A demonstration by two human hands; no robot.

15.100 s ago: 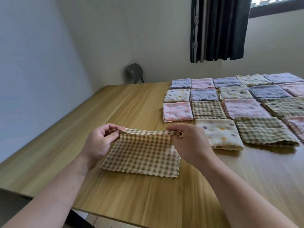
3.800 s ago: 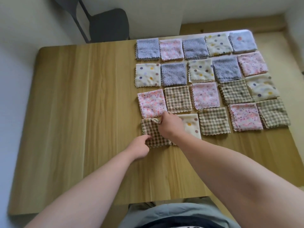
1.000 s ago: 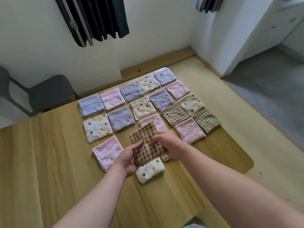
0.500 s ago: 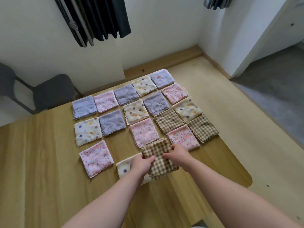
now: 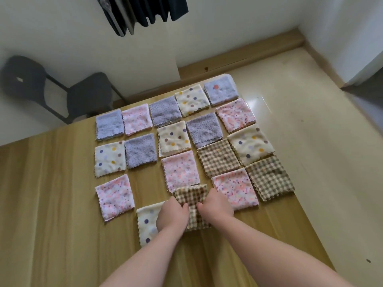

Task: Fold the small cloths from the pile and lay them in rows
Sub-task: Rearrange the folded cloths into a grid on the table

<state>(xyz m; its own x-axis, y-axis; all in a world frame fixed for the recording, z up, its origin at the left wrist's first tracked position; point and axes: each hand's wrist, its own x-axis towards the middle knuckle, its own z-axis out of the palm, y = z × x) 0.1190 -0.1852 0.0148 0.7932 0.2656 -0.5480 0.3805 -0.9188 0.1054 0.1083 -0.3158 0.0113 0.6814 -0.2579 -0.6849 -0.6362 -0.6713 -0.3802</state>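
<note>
Tabletop in pale wood grain fills most of your view and bears all the cloths; beyond its far edge you have a dark chair against the white wall, a dark curtain hanging above, and beige floor to the right. On its right half the folded cloths lie as flat squares in four slanting rows, edges close or touching. The far row runs lilac, pink, lilac, cream with dots, lilac. The second runs cream dotted, lilac, cream dotted, lilac, pink. The third has a pink cloth at its left end, a bare gap of table beside it, then pink, brown check and cream dotted. The near row starts with a cream dotted cloth, partly under your left hand, and ends with a pink one and a brown checked one at the table's right edge. Between those sits the checked cloth you are handling: brown-and-cream gingham, folded, scalloped edges, its far edge lapping the pink square behind it. Your left hand curls its fingers over the cloth's left side and your right hand pinches the right side, both gripping it, a strip of check showing between them
</note>
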